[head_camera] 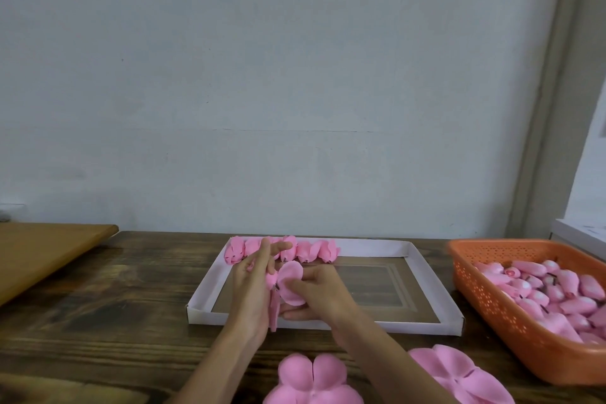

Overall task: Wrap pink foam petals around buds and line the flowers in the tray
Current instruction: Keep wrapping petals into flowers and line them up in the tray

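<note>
Centre frame, over the tray point(426, 275): left hand point(252, 285) closed its grip on a partly wrapped flower point(273, 302); right hand point(314, 292) pinched a pink petal point(290, 275) against it. Finished flowers point(282, 249) lined the tray's far edge. Loose petals point(311, 380) lay on the bench point(98, 305) at lower centre; basket of buds point(492, 302) at right.

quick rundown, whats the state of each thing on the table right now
tray: mostly bare, one row of finished flowers along its far edge
finished flowers: wrapped, lined side by side
orange basket: full of pink buds
buds: loose, unwrapped
foam petal: partly wrapped, held between both hands
left hand: gripping the bud and petal
right hand: pressing the petal
flat petal pieces: unused, lying on the table's near edge
</note>
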`<state>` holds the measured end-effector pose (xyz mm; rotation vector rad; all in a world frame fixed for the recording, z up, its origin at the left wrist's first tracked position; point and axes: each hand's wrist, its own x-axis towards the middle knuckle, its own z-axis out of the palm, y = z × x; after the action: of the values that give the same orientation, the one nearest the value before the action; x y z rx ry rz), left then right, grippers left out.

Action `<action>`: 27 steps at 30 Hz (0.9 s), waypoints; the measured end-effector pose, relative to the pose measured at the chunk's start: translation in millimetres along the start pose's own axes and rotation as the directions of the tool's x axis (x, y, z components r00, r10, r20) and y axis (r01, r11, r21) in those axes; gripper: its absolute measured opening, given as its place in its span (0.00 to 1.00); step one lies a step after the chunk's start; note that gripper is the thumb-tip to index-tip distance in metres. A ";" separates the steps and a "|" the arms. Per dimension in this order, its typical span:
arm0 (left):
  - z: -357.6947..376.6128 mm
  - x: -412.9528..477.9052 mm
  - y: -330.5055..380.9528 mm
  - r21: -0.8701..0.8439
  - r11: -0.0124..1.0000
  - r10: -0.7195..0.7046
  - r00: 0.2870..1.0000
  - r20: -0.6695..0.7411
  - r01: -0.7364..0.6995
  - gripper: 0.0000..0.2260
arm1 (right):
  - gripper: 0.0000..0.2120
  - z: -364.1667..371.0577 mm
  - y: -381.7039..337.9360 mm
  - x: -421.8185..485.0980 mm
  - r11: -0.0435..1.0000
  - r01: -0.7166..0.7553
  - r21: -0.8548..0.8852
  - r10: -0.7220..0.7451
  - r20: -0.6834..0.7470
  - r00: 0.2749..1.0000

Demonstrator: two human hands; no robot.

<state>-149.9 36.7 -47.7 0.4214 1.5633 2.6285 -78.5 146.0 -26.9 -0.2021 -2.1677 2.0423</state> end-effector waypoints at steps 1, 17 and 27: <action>0.2 0.0 0.0 -0.003 1.000 -0.004 1.000 -0.002 0.004 0.24 | 0.09 -0.2 -0.1 -0.3 1.000 0.000 0.006 0.000 0.005 1.000; 3.1 -2.3 -4.4 0.156 0.988 0.016 1.000 0.002 -0.016 0.15 | 0.10 -0.8 -3.2 3.3 0.999 -0.011 -0.047 0.009 -0.045 0.999; 8.0 -12.7 -4.1 0.150 0.988 -0.030 0.998 0.048 0.022 0.22 | 0.13 0.3 0.3 8.6 0.945 0.054 -0.323 -0.123 -0.199 0.972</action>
<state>-136.0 43.2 -50.3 0.4681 1.7439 2.4707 -87.0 147.5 -27.0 -0.3409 -2.3030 1.5355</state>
